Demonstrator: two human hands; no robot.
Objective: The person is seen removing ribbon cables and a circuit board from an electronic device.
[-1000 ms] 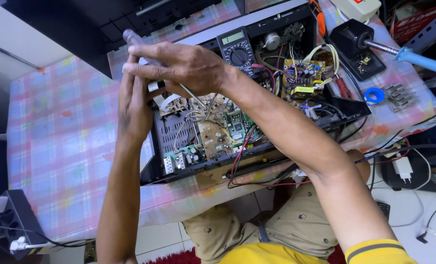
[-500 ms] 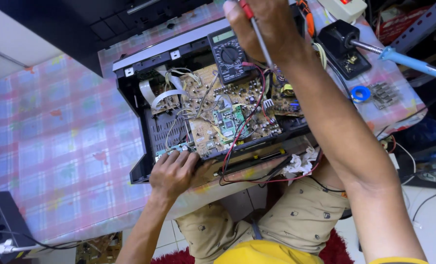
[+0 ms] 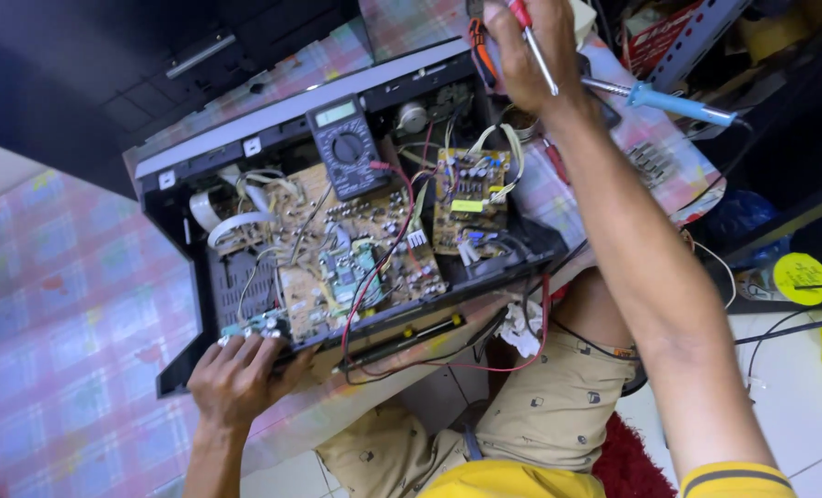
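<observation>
Since half a second ago my left hand (image 3: 236,373) has kept its place, fingers curled over the near edge of the opened player (image 3: 337,249). Farther off, beyond the multimeter (image 3: 346,148), my right hand (image 3: 526,51) pinches a red-handled screwdriver (image 3: 537,51), its shaft slanting down toward the small circuit board (image 3: 471,198) below.

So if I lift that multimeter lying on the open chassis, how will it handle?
The multimeter is probably light and rigid, a small plastic box. Its red lead looks floppy and trails across the circuit board, so it may drag or snag.
</observation>
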